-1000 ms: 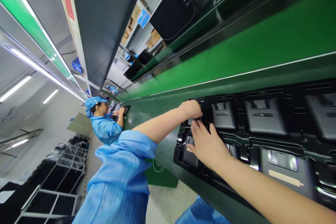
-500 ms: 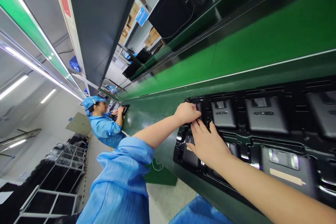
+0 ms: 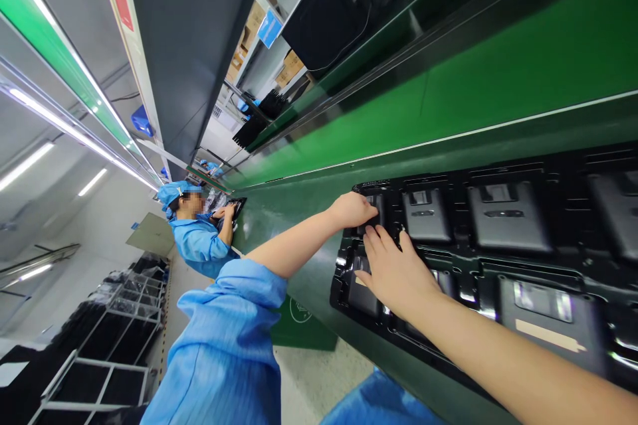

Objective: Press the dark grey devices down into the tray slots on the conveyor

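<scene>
On the green bench (image 3: 289,212), a black tray (image 3: 459,216) of dark covers (image 3: 511,222).
The left hand (image 3: 355,209) curls at the end cover (image 3: 381,209); whether it grips, I cannot tell. Just beside, the right hand (image 3: 396,272) lies flat and spread, perhaps steadying the tray; farther right, covers sit apart, probably to prevent rubbing.

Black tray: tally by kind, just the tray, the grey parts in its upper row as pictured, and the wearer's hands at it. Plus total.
Black tray: 1
Upper-row grey parts: 4 (one partly behind the left hand, one cut off by the frame)
Hands: 2 (left hand, right hand)
Total: 7
</scene>
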The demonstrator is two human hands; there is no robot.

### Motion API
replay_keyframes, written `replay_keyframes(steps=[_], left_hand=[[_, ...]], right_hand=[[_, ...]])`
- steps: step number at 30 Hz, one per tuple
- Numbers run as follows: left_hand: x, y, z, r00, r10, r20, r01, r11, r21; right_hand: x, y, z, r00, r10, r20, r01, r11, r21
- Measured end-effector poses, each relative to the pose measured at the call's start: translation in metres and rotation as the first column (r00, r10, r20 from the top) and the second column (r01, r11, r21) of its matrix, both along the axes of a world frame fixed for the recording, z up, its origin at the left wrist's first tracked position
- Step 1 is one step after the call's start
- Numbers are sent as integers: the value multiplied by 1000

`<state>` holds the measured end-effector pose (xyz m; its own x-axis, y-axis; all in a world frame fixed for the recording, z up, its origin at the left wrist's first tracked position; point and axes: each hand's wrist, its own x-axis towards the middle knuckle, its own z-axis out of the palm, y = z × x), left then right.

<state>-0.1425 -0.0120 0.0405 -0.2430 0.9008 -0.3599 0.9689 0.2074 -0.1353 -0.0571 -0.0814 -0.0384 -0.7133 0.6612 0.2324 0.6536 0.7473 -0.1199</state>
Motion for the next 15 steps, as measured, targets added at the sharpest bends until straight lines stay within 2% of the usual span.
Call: replay_keyframes(steps=[7,15], left_hand=[[12,10,0,992,-51,-116,41,996,-83],[16,9,-2,987,-31,-160,20,997,-70]], right_hand=[[1,0,3,1000,1,4,-1,1000,-21],[1,0,5,1000,-3,5,3,1000,-26]])
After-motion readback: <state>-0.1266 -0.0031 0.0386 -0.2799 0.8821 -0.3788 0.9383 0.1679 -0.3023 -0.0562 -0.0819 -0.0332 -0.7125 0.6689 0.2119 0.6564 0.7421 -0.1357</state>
